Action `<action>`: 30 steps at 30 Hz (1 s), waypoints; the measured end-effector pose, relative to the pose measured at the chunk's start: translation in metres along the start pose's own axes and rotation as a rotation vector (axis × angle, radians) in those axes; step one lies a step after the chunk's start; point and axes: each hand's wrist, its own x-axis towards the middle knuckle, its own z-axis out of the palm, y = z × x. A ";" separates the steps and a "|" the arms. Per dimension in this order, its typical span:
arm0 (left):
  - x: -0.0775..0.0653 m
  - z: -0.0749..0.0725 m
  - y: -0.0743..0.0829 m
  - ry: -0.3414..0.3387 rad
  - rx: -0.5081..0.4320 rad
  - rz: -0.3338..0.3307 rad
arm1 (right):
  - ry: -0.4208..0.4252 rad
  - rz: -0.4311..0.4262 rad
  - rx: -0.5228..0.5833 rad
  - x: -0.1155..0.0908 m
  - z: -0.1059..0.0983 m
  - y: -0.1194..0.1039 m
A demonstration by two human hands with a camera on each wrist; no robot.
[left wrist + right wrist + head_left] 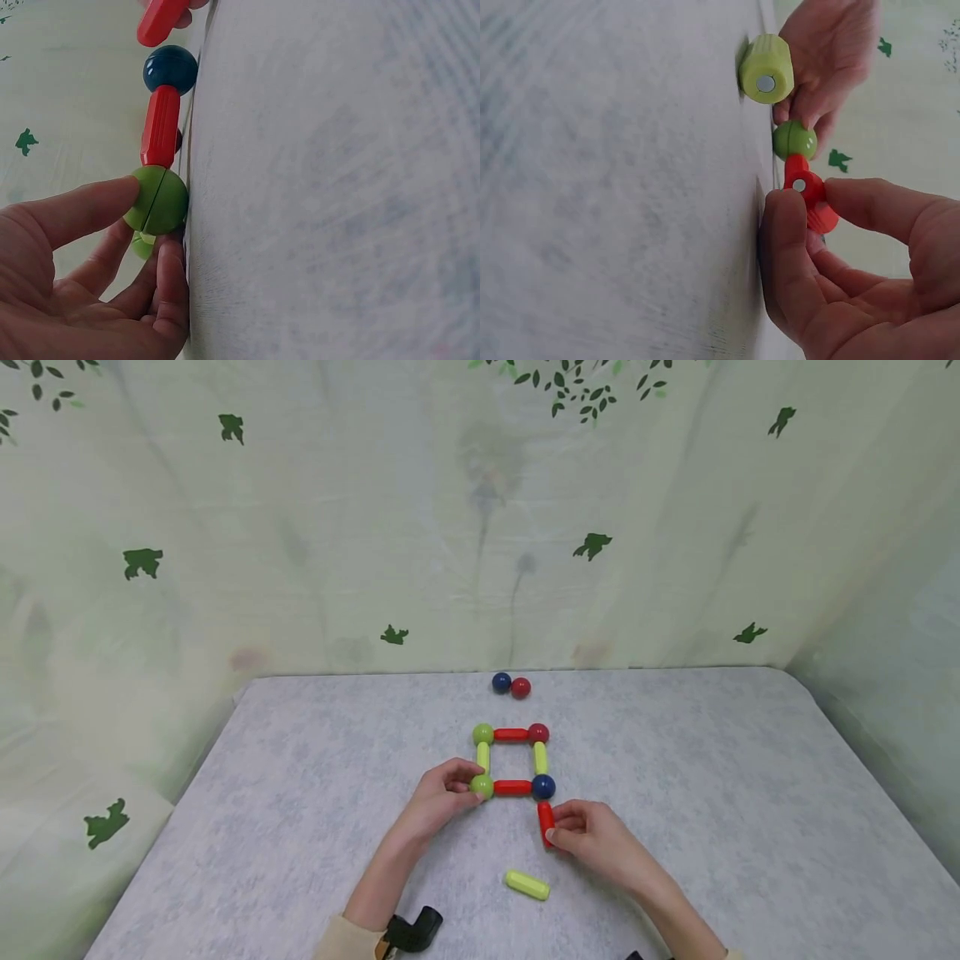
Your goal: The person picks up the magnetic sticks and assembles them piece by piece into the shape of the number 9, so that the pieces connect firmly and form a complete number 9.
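A square of magnetic rods and balls lies flat on the table: red rods front [513, 787] and back [512, 735], light green rods left [483, 758] and right [540, 758]. My left hand [438, 797] pinches the green ball [156, 201] at its front left corner between thumb and fingers. Between thumb and fingertips my right hand [600, 839] grips a loose red rod [545, 827], a metal disc showing on its near end in the right wrist view. The rod's far end points at the dark blue ball [543, 787] on the front right corner, close to it.
A single light green rod [527, 885] lies nearer me, between the forearms. Behind the square, a blue ball [502, 682] and a red ball [521, 687] sit side by side near the table's back edge. A leaf-printed curtain [420, 543] hangs behind the grey table [712, 760].
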 end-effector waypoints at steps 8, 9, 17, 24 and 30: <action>0.005 0.000 -0.006 -0.002 -0.004 -0.003 | 0.068 0.000 0.039 0.002 0.001 0.001; 0.005 0.000 -0.006 -0.002 -0.005 -0.004 | 0.074 0.000 0.039 0.002 0.001 0.001; 0.005 0.000 -0.007 0.001 -0.005 -0.010 | 0.084 0.000 0.014 0.004 0.002 0.002; 0.006 0.000 -0.007 -0.001 0.000 -0.015 | 0.090 -0.005 -0.060 0.004 0.002 0.004; 0.005 -0.001 -0.008 -0.004 0.017 -0.005 | 0.121 0.024 -0.067 0.002 -0.010 -0.001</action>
